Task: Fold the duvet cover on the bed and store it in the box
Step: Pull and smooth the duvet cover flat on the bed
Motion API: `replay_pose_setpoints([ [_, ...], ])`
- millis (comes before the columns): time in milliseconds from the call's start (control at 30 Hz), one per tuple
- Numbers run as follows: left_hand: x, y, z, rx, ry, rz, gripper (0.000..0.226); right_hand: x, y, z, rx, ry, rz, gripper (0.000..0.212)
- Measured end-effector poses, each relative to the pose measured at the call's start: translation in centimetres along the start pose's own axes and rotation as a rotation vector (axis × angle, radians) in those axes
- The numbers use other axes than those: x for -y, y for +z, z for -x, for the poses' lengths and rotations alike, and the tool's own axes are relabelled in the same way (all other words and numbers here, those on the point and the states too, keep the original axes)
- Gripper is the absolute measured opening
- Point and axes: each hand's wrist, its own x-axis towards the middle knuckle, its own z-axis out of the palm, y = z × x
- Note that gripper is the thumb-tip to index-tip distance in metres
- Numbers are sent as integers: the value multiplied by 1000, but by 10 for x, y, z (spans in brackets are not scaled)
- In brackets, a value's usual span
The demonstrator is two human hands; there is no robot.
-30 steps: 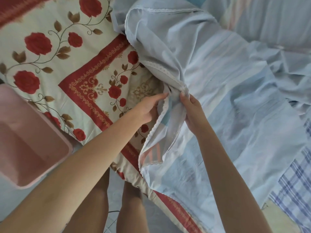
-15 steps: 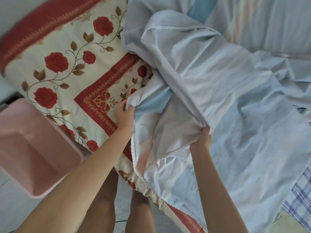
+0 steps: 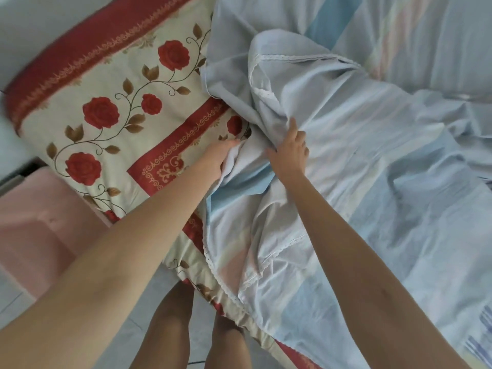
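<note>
The pale blue duvet cover [image 3: 372,182] lies crumpled over the right half of the bed, its lace-trimmed edge hanging over the near side. My left hand [image 3: 219,157] grips a fold of the cover at its left border, fingers tucked into the cloth. A short way to the right, my right hand [image 3: 290,150] holds another bunch of the fabric, thumb to the left and fingers curled over the fold. The pink box [image 3: 37,225] stands open on the floor at the left, beside the bed.
The bed sheet [image 3: 111,110] is cream with red roses and red borders. My bare legs [image 3: 191,328] stand on the grey floor close to the bed's near edge. A blue checked cloth [image 3: 482,339] shows at the far right.
Both hands have moved closer together and further onto the bed, regripping the cover's fold. The bunched cloth has dropped lower and flatter. The view has shifted, showing more of the bed's left edge.
</note>
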Motion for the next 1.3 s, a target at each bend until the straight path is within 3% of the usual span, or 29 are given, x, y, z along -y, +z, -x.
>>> replay_pose_setpoints([
  [33,-2,-5,10,-116,187,189,31,-1,-5,-7,35,103,-79,78],
  [100,-19,-5,37,-428,690,36,12,-7,-14,-14,116,254,-182,63],
  [200,-13,-5,78,-646,1066,-69,22,-14,-20,-11,132,228,-345,26],
  [233,-3,-18,83,-731,1097,-48,25,-14,-22,-8,120,194,-422,22],
  [300,21,-51,84,-947,1000,78,27,-11,-24,0,104,149,-489,21],
  [367,53,-92,72,-1111,724,256,30,-4,-23,7,36,103,-460,19],
  [433,75,-123,62,-1140,411,340,26,7,-19,14,-8,78,-462,20],
  [533,82,-147,53,-1136,240,231,23,23,-12,19,35,97,-526,40],
  [567,76,-152,50,-1177,225,91,37,27,-9,20,74,97,-522,45],
  [633,57,-156,43,-1197,247,-197,71,34,0,25,149,62,-456,50],
  [667,46,-156,38,-1169,309,-307,76,36,4,29,174,28,-421,55],
  [733,24,-153,24,-1059,361,-490,72,40,9,34,195,-36,-396,66],
  [867,13,-167,3,-1000,238,-769,57,56,14,44,199,-73,-405,76],
  [933,10,-173,7,-924,285,-761,42,64,13,44,181,-112,-359,78],
  [1000,7,-180,19,-722,444,-606,23,74,10,45,201,-158,-335,82],
  [1033,3,-188,27,-681,545,-528,25,80,7,44,229,-180,-354,81],
  [1167,-29,-243,69,-897,859,-389,42,106,3,33,317,-208,-453,68],
  [1233,-44,-272,82,-955,845,-425,48,129,9,27,291,-169,-513,53],
  [1300,-43,-290,79,-1004,702,-451,50,151,16,26,214,-132,-586,15],
])
